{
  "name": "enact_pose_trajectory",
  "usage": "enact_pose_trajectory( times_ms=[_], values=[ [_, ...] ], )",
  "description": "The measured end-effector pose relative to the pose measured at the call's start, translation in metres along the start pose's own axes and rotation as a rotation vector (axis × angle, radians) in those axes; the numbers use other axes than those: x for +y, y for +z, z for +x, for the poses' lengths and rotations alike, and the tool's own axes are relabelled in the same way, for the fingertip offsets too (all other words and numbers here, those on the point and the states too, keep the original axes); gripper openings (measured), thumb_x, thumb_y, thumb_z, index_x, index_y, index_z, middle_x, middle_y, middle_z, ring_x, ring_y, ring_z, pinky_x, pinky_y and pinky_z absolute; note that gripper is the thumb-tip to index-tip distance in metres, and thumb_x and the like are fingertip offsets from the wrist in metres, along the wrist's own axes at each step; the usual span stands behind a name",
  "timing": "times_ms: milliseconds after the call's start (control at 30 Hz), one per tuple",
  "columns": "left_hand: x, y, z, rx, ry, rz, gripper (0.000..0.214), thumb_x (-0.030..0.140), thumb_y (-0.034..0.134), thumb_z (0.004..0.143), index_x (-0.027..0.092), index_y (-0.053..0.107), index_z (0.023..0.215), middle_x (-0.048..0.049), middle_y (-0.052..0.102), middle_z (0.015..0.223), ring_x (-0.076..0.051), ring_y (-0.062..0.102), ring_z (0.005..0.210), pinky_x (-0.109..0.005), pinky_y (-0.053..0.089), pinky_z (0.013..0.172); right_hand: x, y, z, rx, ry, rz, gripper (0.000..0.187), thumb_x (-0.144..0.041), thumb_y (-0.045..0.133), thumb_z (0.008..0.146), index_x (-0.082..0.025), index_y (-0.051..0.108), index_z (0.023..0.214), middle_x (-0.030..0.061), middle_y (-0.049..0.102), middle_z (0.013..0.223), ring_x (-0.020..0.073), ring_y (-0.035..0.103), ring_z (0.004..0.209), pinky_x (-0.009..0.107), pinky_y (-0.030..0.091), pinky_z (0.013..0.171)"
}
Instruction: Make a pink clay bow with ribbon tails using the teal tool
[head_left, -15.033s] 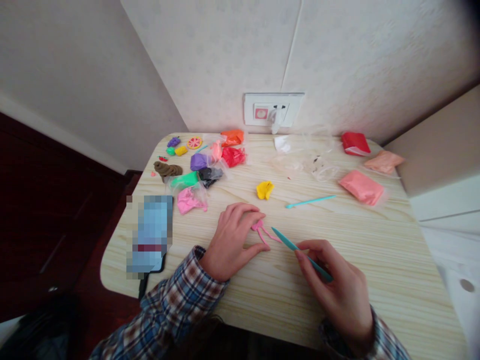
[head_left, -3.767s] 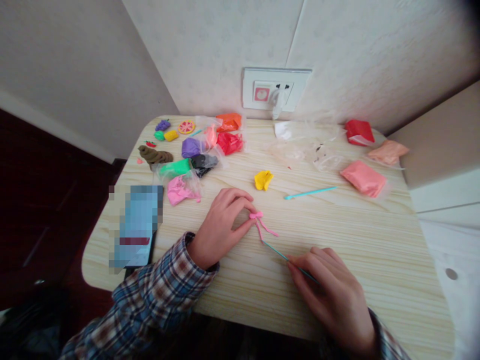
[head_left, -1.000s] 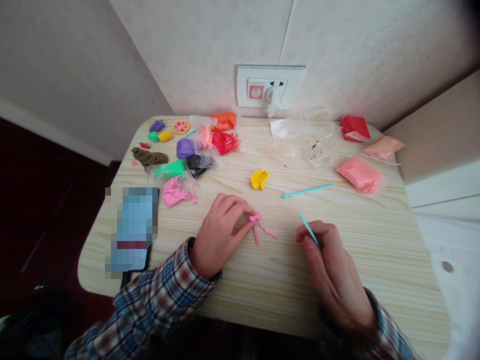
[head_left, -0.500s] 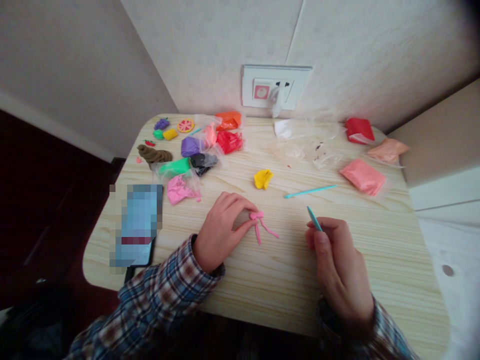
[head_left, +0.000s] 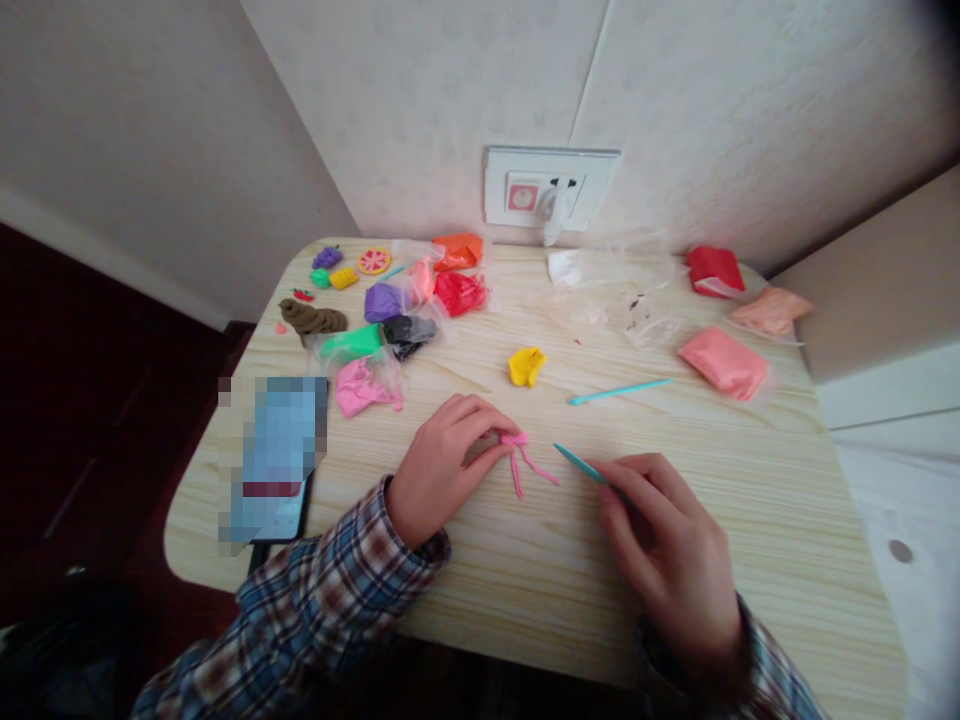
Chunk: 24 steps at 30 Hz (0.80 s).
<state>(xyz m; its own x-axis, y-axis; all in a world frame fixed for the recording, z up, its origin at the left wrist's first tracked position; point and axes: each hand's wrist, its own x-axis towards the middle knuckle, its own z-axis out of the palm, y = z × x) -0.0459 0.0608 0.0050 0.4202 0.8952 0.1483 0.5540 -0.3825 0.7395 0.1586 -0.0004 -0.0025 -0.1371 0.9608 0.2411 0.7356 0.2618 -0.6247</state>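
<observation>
A small pink clay bow with two thin tails lies on the wooden table. My left hand pinches its left side between thumb and fingertips. In my right hand is a turquoise clay modelling tool, gripped like a pen. The tool's pointed tip is directed left, a short way right of the bow and apart from it. Beyond the hands lie a yellow clay lump and a second turquoise tool.
Bags of coloured clay, such as a pink one and a green one, cluster at the left. Small clay fruits sit behind them. A phone rests at the left edge. More clay packs lie at the right.
My right hand has turned and brought the tool's tip leftward and down, closer to the bow. My left hand keeps its pinch on the bow.
</observation>
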Motion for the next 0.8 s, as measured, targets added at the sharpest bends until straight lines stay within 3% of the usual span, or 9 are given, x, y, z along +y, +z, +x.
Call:
enact_pose_trajectory(
  times_ms=[167,267,367,567,800],
  values=[
    [-0.001,0.002,-0.001,0.004,0.019,0.018,0.01,0.014,0.059,0.083,0.016,0.065,0.091,-0.0042,0.064,0.09,-0.017,0.058,0.09,-0.03,0.048,0.081,-0.002,0.0,-0.001,-0.021,-0.03,0.014,0.022,-0.016,0.046,0.088,-0.021,0.058,0.105,0.0037,0.061,0.083,0.0145,0.06,0.075,0.025,0.049,0.063],
    [-0.002,0.0,-0.007,0.021,0.036,0.043,0.019,0.015,0.058,0.084,0.014,0.061,0.103,-0.0064,0.061,0.097,-0.017,0.057,0.09,-0.031,0.049,0.082,0.0,-0.001,-0.002,-0.052,-0.067,0.011,0.018,-0.017,0.047,0.088,-0.021,0.057,0.102,0.0025,0.063,0.08,0.0137,0.06,0.072,0.024,0.049,0.062],
    [-0.004,-0.006,-0.016,0.035,0.128,0.108,0.026,0.017,0.056,0.085,0.015,0.058,0.111,-0.0086,0.058,0.103,-0.018,0.054,0.095,-0.031,0.049,0.082,0.004,-0.004,-0.004,-0.069,-0.113,-0.021,0.014,-0.018,0.048,0.088,-0.02,0.056,0.099,0.0014,0.063,0.076,0.0125,0.059,0.068,0.023,0.048,0.06],
    [-0.007,-0.01,-0.025,0.003,0.386,0.365,0.024,0.021,0.054,0.085,0.02,0.061,0.109,-0.0087,0.058,0.105,-0.022,0.049,0.1,-0.038,0.044,0.087,0.009,-0.007,-0.002,-0.079,-0.162,-0.056,0.007,-0.02,0.05,0.088,-0.018,0.057,0.087,0.001,0.059,0.068,0.0126,0.056,0.063,0.023,0.045,0.057],
    [-0.004,-0.003,-0.024,0.058,0.439,0.449,0.022,0.023,0.052,0.085,0.022,0.064,0.104,-0.008,0.06,0.103,-0.022,0.05,0.1,-0.038,0.043,0.085,0.005,-0.006,0.003,-0.075,-0.203,-0.055,0.007,-0.016,0.051,0.087,-0.018,0.057,0.084,0.0,0.055,0.064,0.0118,0.052,0.059,0.023,0.042,0.054]
  ],
)
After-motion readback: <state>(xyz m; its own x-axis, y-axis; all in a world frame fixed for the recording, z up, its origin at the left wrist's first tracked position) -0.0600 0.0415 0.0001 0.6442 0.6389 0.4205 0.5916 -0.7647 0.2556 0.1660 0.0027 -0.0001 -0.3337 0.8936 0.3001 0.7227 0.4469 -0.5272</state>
